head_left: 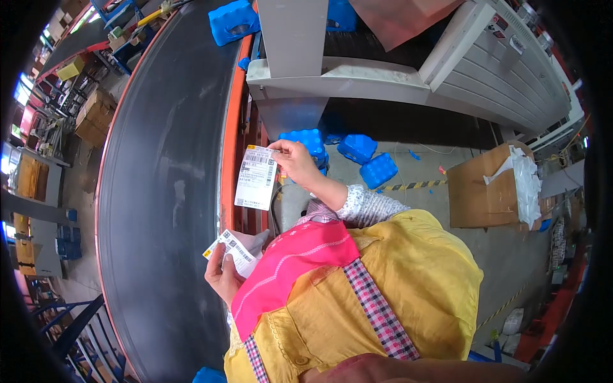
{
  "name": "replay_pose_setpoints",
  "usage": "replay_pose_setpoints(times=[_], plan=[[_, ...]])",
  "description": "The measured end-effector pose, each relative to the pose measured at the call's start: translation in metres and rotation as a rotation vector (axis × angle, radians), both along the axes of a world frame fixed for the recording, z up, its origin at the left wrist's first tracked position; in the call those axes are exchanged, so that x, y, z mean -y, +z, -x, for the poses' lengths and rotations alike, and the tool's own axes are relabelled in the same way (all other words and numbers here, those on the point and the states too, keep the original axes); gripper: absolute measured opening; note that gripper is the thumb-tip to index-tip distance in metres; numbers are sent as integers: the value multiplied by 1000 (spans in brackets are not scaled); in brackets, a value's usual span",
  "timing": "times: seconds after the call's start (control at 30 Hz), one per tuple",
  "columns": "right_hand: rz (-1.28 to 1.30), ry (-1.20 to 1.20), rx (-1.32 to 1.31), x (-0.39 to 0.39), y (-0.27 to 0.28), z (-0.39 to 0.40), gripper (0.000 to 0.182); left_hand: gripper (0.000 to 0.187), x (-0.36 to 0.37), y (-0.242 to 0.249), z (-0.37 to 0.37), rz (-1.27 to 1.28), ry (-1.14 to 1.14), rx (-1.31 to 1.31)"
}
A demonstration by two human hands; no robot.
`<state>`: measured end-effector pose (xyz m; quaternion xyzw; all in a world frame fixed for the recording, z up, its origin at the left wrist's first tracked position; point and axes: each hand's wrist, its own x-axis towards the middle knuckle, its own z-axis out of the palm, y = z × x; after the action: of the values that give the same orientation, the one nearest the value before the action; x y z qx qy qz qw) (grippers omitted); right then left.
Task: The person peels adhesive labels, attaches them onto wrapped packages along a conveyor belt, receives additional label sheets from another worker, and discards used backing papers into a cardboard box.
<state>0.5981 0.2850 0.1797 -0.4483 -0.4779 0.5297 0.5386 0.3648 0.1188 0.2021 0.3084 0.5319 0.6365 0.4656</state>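
My right hand [297, 163] pinches a white shipping label [257, 179] by its top corner, fingers closed on it. The label has barcodes, printed text and a small yellow patch, and hangs over the orange edge of the conveyor belt [163, 191]. Lower down, my left hand [223, 277] is closed on another printed label [237, 254], which lies tilted with a yellow corner. Pale sheet material shows behind that second label, partly hidden by my pink bib [300, 262]. Both hands are close to the belt's edge, in front of my yellow apron [408, 274].
A blue wrapped pack [234, 23] sits at the belt's far edge. Several more blue packs [378, 170] lie on the floor beneath a grey machine frame [357, 75]. To the right stands a cardboard box [482, 191] with white plastic hanging over its side.
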Motion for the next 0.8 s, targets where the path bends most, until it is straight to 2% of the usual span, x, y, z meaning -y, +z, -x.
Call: replay_pose_setpoints(times=[0.07, 0.17, 0.27, 0.3, 0.43, 0.47, 0.57, 0.7, 0.8], plan=[[2, -1, 22, 0, -3, -1, 16, 33, 2, 3, -5, 12, -11, 62], [-134, -31, -20, -5, -22, 4, 17, 33, 3, -3, 1, 14, -29, 122], [-18, -2, -19, -1, -23, 3, 17, 34, 6, -2, 5, 6, -34, 176], [-81, -31, 25, -5, -31, 4, 17, 34, 6, -3, 6, 4, -32, 181], [-50, -77, 85, -5, -27, 5, 18, 33, 9, -4, 8, -12, -11, 207], [58, -61, 60, -7, -27, 4, 17, 33, 10, -6, 9, -21, -14, 211], [-66, -72, 103, -16, -26, 5, 16, 33, 13, -11, 10, -33, 3, 199], [2, -29, 115, -33, -24, 1, 15, 37, 18, -22, 6, -48, 58, 122], [-76, -29, 98, -61, -28, 4, 15, 39, 15, -23, 5, -36, 104, 84]])
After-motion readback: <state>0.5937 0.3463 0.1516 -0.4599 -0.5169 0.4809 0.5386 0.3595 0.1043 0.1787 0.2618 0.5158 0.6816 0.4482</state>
